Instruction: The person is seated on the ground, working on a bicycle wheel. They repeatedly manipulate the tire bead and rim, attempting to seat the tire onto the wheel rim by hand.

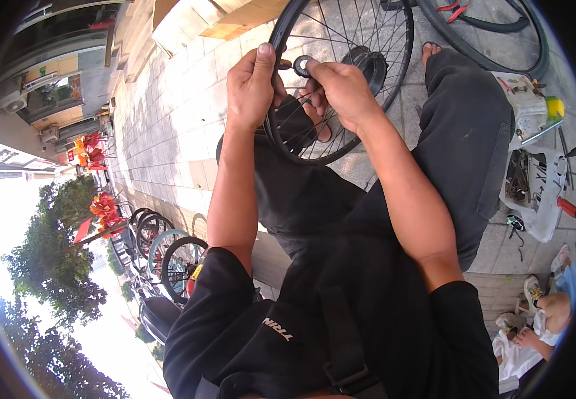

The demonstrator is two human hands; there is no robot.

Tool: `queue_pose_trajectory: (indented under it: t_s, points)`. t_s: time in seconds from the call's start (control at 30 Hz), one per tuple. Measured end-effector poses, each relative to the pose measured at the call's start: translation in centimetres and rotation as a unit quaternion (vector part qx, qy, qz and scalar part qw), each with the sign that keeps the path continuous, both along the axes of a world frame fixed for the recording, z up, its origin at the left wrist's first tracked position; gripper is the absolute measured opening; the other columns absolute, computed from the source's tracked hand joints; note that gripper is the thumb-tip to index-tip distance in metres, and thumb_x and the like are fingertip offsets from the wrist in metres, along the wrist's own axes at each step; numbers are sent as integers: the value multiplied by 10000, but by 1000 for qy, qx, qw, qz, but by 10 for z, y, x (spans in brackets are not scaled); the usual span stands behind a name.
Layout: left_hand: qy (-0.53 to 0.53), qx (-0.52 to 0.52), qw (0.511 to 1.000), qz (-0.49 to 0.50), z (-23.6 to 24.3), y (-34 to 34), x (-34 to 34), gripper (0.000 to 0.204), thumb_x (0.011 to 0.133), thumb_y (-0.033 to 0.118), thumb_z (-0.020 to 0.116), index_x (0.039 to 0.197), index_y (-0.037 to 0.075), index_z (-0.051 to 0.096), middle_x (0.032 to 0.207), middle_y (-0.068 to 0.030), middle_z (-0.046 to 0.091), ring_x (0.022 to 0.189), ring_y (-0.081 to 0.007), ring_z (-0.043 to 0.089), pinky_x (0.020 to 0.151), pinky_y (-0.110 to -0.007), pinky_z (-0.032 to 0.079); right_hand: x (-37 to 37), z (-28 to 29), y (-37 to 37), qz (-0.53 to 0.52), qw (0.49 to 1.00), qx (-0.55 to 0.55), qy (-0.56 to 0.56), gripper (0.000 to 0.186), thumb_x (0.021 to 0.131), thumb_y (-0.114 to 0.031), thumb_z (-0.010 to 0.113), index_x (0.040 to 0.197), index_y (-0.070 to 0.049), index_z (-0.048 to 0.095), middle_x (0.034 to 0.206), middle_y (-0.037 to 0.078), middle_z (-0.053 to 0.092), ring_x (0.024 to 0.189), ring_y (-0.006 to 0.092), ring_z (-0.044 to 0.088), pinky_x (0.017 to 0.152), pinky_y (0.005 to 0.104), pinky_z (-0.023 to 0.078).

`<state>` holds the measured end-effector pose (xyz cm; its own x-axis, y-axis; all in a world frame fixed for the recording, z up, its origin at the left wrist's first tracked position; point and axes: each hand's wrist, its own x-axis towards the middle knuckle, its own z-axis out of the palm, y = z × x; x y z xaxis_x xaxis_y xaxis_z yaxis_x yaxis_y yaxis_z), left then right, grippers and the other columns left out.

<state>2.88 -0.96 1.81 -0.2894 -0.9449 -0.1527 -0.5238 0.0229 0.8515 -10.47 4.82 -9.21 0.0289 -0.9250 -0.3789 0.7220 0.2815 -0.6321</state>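
Note:
A black spoked bicycle wheel (399,86) stands upright between my legs, its hub (366,66) behind my right hand. My left hand (251,90) is closed on the wheel's rim, thumb pointing up along it. My right hand (341,93) pinches a small dark round tool with a hole (299,72) at the spokes, just right of my left thumb, beside a small dark piece at the rim. The far fingertips of both hands are partly hidden.
A tire (541,56) lies upper right; cardboard (194,20) lies at top. White plastic tool trays (544,219) with tools sit right of my leg. Parked bicycles (168,253) line the left. People's feet and a hand (527,338) appear at lower right.

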Motion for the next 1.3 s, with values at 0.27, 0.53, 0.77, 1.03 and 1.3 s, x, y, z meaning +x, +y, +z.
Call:
queue_pose_trajectory:
  t_s: [0.27, 0.53, 0.77, 1.03, 1.3]
  points:
    - [-17, -7, 999, 50, -2, 5, -1, 509, 1161, 403, 458, 1230, -20, 733, 785, -43, 634, 583, -100, 510, 519, -265, 426, 7, 12, 5, 17, 992, -17, 126, 472, 1068, -367, 595, 826, 24, 697, 655, 81, 632, 554, 160, 610, 519, 343, 475]
    - [-6, -43, 997, 66, -10, 6, -1, 500, 1159, 390, 467, 1237, -20, 743, 910, -57, 694, 734, -106, 561, 658, -283, 482, 13, 36, 6, 14, 939, -44, 342, 520, 1108, -328, 523, 785, 48, 679, 566, 115, 576, 387, 252, 571, 365, 368, 431]
    - [21, -85, 995, 57, -25, 1, 8, 459, 1155, 395, 521, 899, 33, 643, 730, 46, 502, 688, -60, 424, 599, -266, 368, 23, 42, 10, 16, 990, 61, -126, 265, 1066, -210, 632, 859, -45, 628, 717, -2, 545, 552, 92, 468, 472, 308, 334]
    - [1, -111, 993, 41, -17, 12, -3, 466, 1155, 400, 524, 932, 16, 664, 734, 34, 523, 687, -69, 425, 603, -284, 383, 25, 29, 16, -20, 969, 23, -243, 276, 1052, -333, 669, 1015, -60, 673, 766, 14, 586, 520, 118, 498, 446, 289, 344]
    - [13, -108, 993, 37, -19, 11, 0, 459, 1156, 393, 526, 957, 3, 665, 738, 16, 541, 690, -79, 438, 600, -295, 413, 16, 24, 14, 28, 994, 8, -106, 396, 1104, -406, 611, 998, -34, 693, 736, -13, 571, 529, 91, 514, 426, 265, 378]
